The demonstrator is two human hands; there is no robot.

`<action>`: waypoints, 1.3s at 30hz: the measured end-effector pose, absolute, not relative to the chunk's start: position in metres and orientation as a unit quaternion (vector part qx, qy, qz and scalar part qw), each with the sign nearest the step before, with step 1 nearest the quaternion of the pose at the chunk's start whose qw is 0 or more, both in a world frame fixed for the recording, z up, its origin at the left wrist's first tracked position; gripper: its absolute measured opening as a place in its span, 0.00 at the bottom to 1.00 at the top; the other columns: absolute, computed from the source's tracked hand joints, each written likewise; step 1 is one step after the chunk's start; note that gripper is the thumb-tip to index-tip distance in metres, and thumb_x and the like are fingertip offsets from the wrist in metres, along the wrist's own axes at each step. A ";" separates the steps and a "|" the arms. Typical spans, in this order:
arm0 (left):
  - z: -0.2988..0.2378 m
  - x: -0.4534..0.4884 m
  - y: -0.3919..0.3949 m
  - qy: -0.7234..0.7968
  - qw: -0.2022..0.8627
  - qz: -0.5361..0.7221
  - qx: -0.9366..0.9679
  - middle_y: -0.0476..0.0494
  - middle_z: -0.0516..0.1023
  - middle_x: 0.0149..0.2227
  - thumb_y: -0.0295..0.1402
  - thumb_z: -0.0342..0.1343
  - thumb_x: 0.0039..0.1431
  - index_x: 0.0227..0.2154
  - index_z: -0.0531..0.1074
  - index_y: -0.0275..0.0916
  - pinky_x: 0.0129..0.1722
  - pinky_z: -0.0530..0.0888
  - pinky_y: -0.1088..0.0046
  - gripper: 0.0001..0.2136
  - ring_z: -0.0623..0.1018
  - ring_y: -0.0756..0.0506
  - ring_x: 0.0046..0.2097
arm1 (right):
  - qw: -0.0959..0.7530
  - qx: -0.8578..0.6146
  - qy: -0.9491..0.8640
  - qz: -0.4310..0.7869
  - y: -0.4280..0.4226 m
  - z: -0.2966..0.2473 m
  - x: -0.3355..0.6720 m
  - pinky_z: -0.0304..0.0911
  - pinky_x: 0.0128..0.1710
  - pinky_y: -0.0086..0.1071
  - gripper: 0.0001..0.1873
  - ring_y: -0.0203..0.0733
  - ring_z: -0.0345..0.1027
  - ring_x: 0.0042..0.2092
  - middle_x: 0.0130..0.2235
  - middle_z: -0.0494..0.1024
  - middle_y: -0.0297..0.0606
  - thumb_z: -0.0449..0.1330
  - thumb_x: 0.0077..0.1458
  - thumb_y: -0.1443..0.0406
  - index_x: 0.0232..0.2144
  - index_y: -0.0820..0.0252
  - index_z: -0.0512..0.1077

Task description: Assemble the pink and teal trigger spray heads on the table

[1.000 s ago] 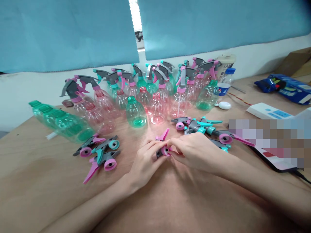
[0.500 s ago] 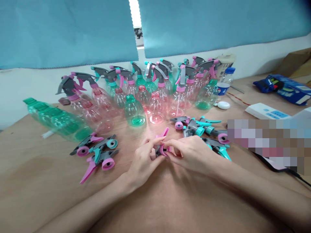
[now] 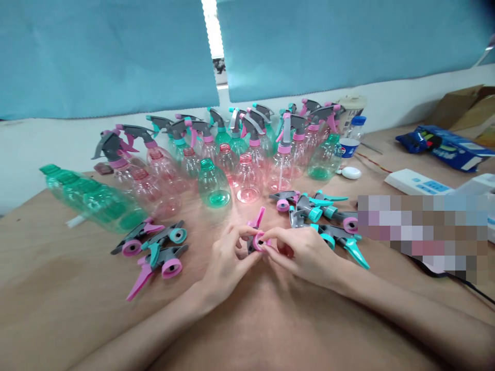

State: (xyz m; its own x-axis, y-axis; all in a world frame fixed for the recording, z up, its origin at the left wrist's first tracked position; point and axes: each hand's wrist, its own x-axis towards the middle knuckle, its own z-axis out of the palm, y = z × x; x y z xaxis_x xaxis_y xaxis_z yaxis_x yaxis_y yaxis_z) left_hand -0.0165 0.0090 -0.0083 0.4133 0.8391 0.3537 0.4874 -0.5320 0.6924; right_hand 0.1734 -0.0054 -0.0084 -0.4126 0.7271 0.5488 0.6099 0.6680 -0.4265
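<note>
Between both hands, just above the table, is a grey and pink trigger spray head (image 3: 260,240), its pink collar turned toward me. My left hand (image 3: 228,257) closes thumb and fingers on its grey body. With pinched fingertips my right hand (image 3: 305,255) grips the pink collar from the other side. Loose spray heads (image 3: 154,252) lie in a group to the left, and more loose spray heads (image 3: 323,216) lie to the right, behind my right hand. An open green bottle (image 3: 214,188) and an open pink bottle (image 3: 248,183) stand beyond my hands.
Many bottles fitted with spray heads (image 3: 253,136) stand along the wall. Green bottles (image 3: 96,201) lie on their sides at left. At right are a Pepsi-labelled bottle (image 3: 350,147), a white power strip (image 3: 417,183), a blue packet (image 3: 448,147) and a cardboard box (image 3: 460,105).
The view has shifted slightly. My right fingers have moved a little on the pink collar, and more of its opening shows. Both hands keep hold of the spray head.
</note>
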 end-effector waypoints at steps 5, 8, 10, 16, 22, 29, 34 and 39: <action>-0.008 -0.016 0.008 0.407 0.273 0.365 0.791 0.50 0.70 0.33 0.32 0.60 0.54 0.41 0.70 0.40 0.25 0.70 0.80 0.11 0.69 0.54 0.27 | 0.371 -0.415 -0.818 0.142 -0.007 -0.008 0.177 0.54 0.23 0.24 0.07 0.30 0.62 0.22 0.23 0.72 0.29 0.55 0.58 0.64 0.36 0.60 0.71; -0.008 -0.016 0.009 0.406 0.279 0.370 0.788 0.50 0.70 0.33 0.32 0.61 0.54 0.41 0.69 0.40 0.25 0.70 0.80 0.12 0.69 0.54 0.26 | 0.378 -0.408 -0.815 0.161 -0.007 -0.008 0.177 0.54 0.23 0.23 0.07 0.29 0.63 0.22 0.23 0.73 0.29 0.56 0.58 0.63 0.36 0.60 0.71; -0.008 -0.016 0.009 0.404 0.272 0.370 0.791 0.51 0.70 0.33 0.30 0.61 0.53 0.40 0.69 0.40 0.24 0.69 0.81 0.12 0.69 0.55 0.25 | 0.383 -0.400 -0.817 0.164 -0.007 -0.009 0.176 0.55 0.23 0.23 0.07 0.29 0.63 0.22 0.24 0.73 0.29 0.56 0.58 0.64 0.37 0.60 0.71; -0.009 -0.016 0.007 0.391 0.243 0.379 0.802 0.53 0.70 0.32 0.26 0.63 0.50 0.39 0.68 0.40 0.23 0.67 0.83 0.13 0.68 0.55 0.25 | 0.379 -0.382 -0.824 0.176 -0.008 -0.009 0.175 0.55 0.23 0.22 0.08 0.29 0.63 0.22 0.24 0.72 0.28 0.56 0.58 0.64 0.40 0.59 0.70; -0.008 -0.016 0.008 0.381 0.240 0.385 0.806 0.52 0.71 0.33 0.25 0.64 0.49 0.38 0.68 0.39 0.24 0.68 0.83 0.14 0.68 0.55 0.25 | 0.388 -0.386 -0.818 0.179 -0.008 -0.011 0.178 0.56 0.22 0.22 0.08 0.29 0.63 0.22 0.23 0.70 0.28 0.59 0.55 0.62 0.37 0.60 0.68; -0.011 -0.017 0.007 0.376 0.260 0.381 0.804 0.52 0.70 0.33 0.24 0.62 0.50 0.38 0.67 0.40 0.23 0.68 0.84 0.13 0.67 0.55 0.25 | 0.373 -0.367 -0.828 0.201 -0.009 -0.013 0.175 0.57 0.24 0.23 0.09 0.29 0.62 0.23 0.27 0.72 0.30 0.56 0.58 0.64 0.42 0.60 0.69; -0.010 -0.017 0.008 0.374 0.258 0.391 0.801 0.52 0.70 0.32 0.26 0.61 0.51 0.38 0.67 0.40 0.22 0.68 0.84 0.12 0.68 0.55 0.25 | 0.374 -0.372 -0.834 0.161 -0.009 -0.013 0.174 0.59 0.24 0.24 0.15 0.31 0.64 0.24 0.28 0.74 0.31 0.57 0.59 0.62 0.47 0.60 0.68; -0.010 -0.017 0.009 0.375 0.254 0.390 0.802 0.52 0.70 0.33 0.25 0.61 0.51 0.39 0.67 0.41 0.22 0.67 0.84 0.13 0.67 0.55 0.25 | 0.374 -0.395 -0.827 0.147 -0.012 -0.013 0.174 0.61 0.26 0.25 0.13 0.32 0.67 0.28 0.33 0.77 0.34 0.57 0.59 0.63 0.46 0.60 0.69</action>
State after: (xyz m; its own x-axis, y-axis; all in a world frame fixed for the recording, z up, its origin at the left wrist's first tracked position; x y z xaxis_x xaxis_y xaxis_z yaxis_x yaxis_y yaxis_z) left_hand -0.0165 0.0088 -0.0101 0.4144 0.7997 0.4344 0.4028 -0.5892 0.7005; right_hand 0.1737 -0.0119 -0.0127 -0.4097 0.7619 0.5017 0.5426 0.6456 -0.5374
